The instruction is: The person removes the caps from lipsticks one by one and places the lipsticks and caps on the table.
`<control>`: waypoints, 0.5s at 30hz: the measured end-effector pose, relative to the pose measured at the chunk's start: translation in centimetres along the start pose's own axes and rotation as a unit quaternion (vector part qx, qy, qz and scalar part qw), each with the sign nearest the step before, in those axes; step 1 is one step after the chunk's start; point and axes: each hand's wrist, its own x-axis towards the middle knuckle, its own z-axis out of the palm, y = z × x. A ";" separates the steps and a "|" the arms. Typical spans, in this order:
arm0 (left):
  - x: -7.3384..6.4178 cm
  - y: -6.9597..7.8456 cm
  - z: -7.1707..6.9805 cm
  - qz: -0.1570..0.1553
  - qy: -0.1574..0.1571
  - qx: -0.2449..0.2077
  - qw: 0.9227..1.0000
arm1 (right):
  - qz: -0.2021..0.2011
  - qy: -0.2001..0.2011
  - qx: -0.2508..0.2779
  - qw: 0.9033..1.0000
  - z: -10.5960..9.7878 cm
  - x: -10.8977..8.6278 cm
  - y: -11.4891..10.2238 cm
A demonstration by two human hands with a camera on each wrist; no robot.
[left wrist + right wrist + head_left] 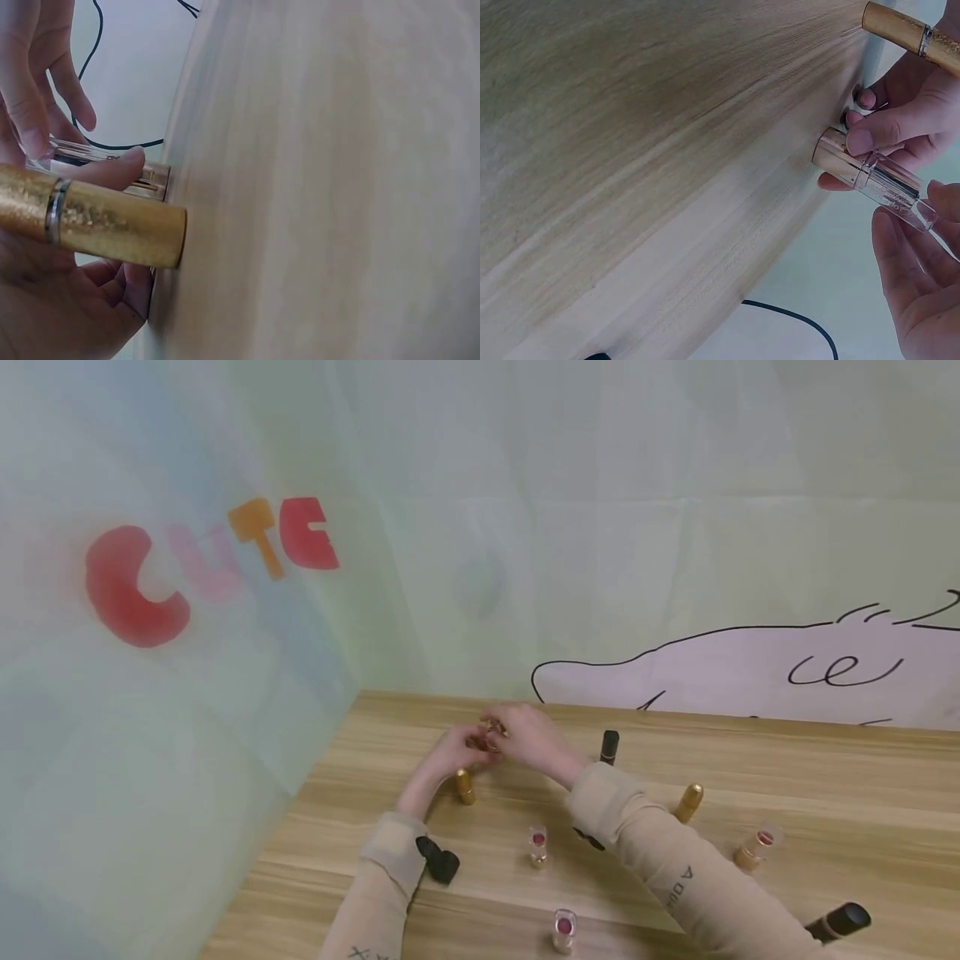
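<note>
Near the back left of the table, both hands meet at a lipstick with a shiny gold base and clear cap. My left hand grips its base, thumb laid across the gold part, the base end close to the wood. With thumb and fingers, my right hand pinches the clear cap's end. In the head view the fingers hide most of this lipstick. Just in front of my left hand stands a textured gold lipstick tube with a silver band, upright and untouched. It looms large in the left wrist view.
Two clear-capped lipsticks stand mid-table and nearer the front. A black tube is behind my right forearm. Farther right are a gold tube, another clear-capped lipstick and a black tube. Painted walls border the wooden table.
</note>
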 end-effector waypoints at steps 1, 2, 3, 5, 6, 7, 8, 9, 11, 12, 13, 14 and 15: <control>0.0 0.0 0.0 0.002 0.000 0.002 1.000 | 0.000 0.002 -0.001 1.000 0.0 0.0 0.0; 0.0 0.0 0.0 0.003 0.001 0.003 1.000 | -0.002 0.005 -0.003 1.000 0.0 0.0 0.0; 0.0 0.0 0.0 0.004 0.002 0.004 1.000 | -0.002 0.007 -0.003 1.000 0.0 0.0 -0.1; 0.1 -0.1 0.1 0.006 0.003 0.008 1.000 | -0.004 0.010 -0.007 1.000 0.0 -0.1 -0.1; 0.1 -0.1 0.1 0.006 0.004 0.010 1.000 | -0.005 0.010 -0.007 1.000 0.0 -0.1 -0.1; 0.1 -0.1 0.1 0.007 0.003 0.011 1.000 | -0.006 0.010 -0.008 1.000 -0.1 -0.1 -0.1; 0.1 -0.1 0.1 0.003 0.003 0.010 1.000 | -0.006 0.010 -0.008 1.000 -0.1 -0.1 -0.2; 0.1 -0.1 0.1 0.003 0.002 0.009 1.000 | -0.006 0.010 -0.007 1.000 -0.1 -0.1 -0.2; 0.0 -0.2 0.0 0.002 0.003 0.004 1.000 | -0.005 0.009 -0.006 1.000 -0.2 -0.2 -0.2; -0.1 -0.2 0.0 0.002 0.003 -0.001 1.000 | -0.004 0.009 -0.005 1.000 -0.2 -0.2 -0.3; -0.2 -0.1 -0.1 0.003 0.004 -0.006 1.000 | -0.004 0.009 -0.004 1.000 -0.2 -0.2 -0.3; -0.2 -0.3 -0.1 0.019 0.006 -0.010 1.000 | -0.005 0.010 -0.003 1.000 -0.3 -0.2 -0.3; -0.3 -0.3 -0.2 0.022 0.008 -0.014 1.000 | -0.006 0.011 -0.002 1.000 -0.3 -0.3 -0.3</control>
